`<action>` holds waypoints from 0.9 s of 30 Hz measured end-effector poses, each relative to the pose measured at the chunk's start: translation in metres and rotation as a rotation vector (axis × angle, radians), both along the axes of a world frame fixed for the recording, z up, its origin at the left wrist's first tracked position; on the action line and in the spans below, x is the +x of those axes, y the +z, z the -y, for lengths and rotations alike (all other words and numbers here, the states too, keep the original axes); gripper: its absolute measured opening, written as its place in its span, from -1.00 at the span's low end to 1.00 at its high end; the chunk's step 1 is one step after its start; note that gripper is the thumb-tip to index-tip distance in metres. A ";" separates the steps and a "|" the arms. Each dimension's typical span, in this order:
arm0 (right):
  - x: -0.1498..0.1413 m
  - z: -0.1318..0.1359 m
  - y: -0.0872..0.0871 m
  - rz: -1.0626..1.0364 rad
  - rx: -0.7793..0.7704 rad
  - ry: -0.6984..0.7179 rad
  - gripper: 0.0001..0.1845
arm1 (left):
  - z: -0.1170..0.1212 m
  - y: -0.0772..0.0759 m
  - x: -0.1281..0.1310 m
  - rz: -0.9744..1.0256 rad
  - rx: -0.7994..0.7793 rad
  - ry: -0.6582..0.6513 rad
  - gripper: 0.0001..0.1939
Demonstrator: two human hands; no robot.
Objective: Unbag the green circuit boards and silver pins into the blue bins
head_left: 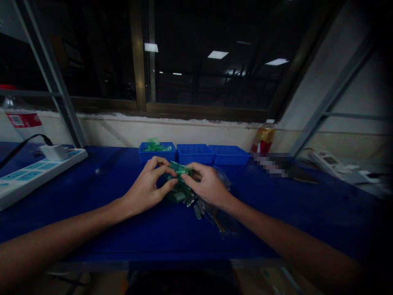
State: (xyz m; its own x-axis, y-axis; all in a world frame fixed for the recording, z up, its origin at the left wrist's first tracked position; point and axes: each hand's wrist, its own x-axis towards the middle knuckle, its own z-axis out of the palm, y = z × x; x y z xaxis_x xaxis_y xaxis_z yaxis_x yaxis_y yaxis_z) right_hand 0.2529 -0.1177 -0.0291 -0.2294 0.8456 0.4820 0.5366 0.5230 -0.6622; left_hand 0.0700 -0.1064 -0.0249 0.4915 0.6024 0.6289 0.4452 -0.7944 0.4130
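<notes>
Take the green plastic packet (pixel 181 169) as the middle of the dial, with twelve toward the window (pixel 211 78); it is between the two hands, above the table (pixel 101 225). From the three o'clock side, the right hand (pixel 208 183) pinches it, thumb against the near face and fingers curled at the edge, so that grip is closed on the film. The left hand (pixel 153 180), at nine, has its fingers bent and its thumb and forefinger nearly together beside the packet; I cannot tell whether that grip has hold of it. Small metal parts (pixel 198 212) lie loose at five o'clock, with clear plastic (pixel 225 179) spreading between three and five. Toward the wall, three blue bins stand in a row: the left bin (pixel 143 155) at eleven, containing crumpled green film (pixel 155 145), the middle bin (pixel 195 155) at one and the right bin (pixel 231 156) at two. A white power strip (pixel 9 192) stretches along nine o'clock, and a red-labelled bottle (pixel 24 120) stands at ten.
</notes>
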 end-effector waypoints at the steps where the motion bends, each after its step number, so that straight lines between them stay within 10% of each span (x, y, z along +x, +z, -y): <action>1: -0.001 0.002 0.001 0.030 0.024 -0.005 -0.87 | -0.001 0.000 0.000 0.011 0.016 0.009 -0.87; 27: -0.006 0.019 0.008 0.395 0.388 0.045 -0.85 | 0.000 0.008 -0.004 0.092 -0.145 -0.010 -0.84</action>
